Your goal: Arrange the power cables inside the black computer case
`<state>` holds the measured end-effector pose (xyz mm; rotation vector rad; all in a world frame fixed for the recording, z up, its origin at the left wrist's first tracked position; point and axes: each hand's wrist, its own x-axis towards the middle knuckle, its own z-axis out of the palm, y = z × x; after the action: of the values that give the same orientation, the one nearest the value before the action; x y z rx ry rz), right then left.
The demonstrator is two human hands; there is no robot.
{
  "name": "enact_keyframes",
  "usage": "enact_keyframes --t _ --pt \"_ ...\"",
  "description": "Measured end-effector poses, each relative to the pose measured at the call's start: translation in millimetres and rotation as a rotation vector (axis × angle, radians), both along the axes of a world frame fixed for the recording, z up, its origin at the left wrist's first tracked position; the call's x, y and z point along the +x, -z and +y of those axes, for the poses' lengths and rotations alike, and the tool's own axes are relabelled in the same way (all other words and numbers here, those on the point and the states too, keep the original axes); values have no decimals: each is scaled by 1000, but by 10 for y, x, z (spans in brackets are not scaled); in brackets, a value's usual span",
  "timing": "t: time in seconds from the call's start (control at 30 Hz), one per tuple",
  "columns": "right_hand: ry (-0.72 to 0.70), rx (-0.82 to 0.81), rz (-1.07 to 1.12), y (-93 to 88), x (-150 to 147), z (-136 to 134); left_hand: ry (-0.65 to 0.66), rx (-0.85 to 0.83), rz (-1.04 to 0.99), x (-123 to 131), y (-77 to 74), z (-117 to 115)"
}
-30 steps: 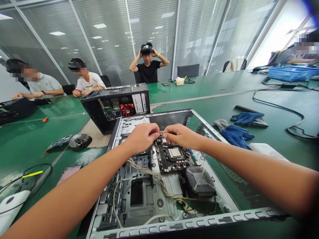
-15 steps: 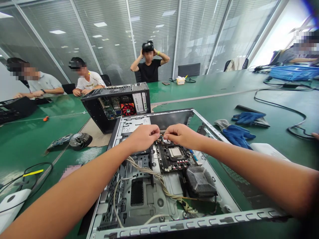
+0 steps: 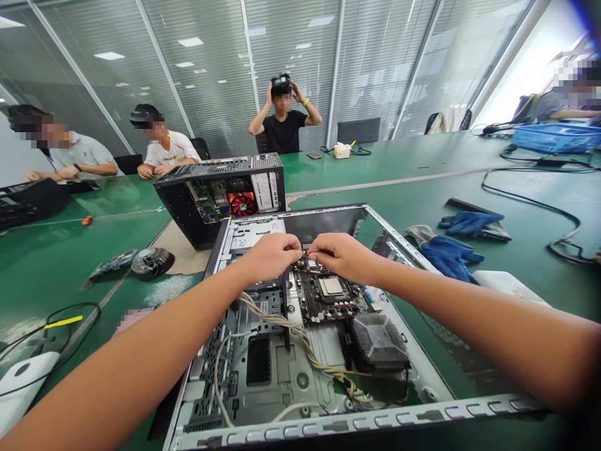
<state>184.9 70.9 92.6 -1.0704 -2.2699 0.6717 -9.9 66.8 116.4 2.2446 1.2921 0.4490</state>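
An open computer case lies flat in front of me. Over the far end of its motherboard, my left hand and my right hand face each other, fingertips a small gap apart. Both are closed in a pinch. Thin coloured wires seem to show near the fingertips, but what each hand grips is too small to make out. Closer to me on the board sits a silver processor in its socket. A finned heatsink rests inside the case, and a twisted beige cable bundle runs across its floor.
Behind the case stands a second computer tower with a red fan. Blue gloves lie to the right, near a black cable. A round dark cooler is at left. Several people sit around the green table.
Both hands stay almost in place, pinched over the board. My view has shifted very slightly. The person opposite still has both hands raised to the headgear.
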Motion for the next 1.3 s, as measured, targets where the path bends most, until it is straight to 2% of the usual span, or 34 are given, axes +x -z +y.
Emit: enact_keyframes --t 0.1,0.17,0.4,0.57,0.8,1.0,1.13,1.2,1.3 --pt "-7 -9 -7 -6 -16 -25 -31 -124 -34 -1 -5 5" --pt "-6 -35 -15 1 -16 -37 -41 -140 -56 -1 -1 6" --pt "36 -13 -6 26 5 -34 -21 -25 -19 11 22 1" --pt "77 -18 -7 16 6 -27 30 152 -31 11 55 -26" --pt "85 -164 114 17 35 -5 59 374 65 22 49 -49" --pt "29 -305 202 8 41 -24 38 471 204 48 33 -54" --pt "34 -329 200 12 44 -22 36 560 293 79 13 -80" --pt "53 -308 183 21 46 -15 23 553 308 92 9 -85" --pt "73 -230 124 33 43 -7 -17 429 265 102 26 -62"
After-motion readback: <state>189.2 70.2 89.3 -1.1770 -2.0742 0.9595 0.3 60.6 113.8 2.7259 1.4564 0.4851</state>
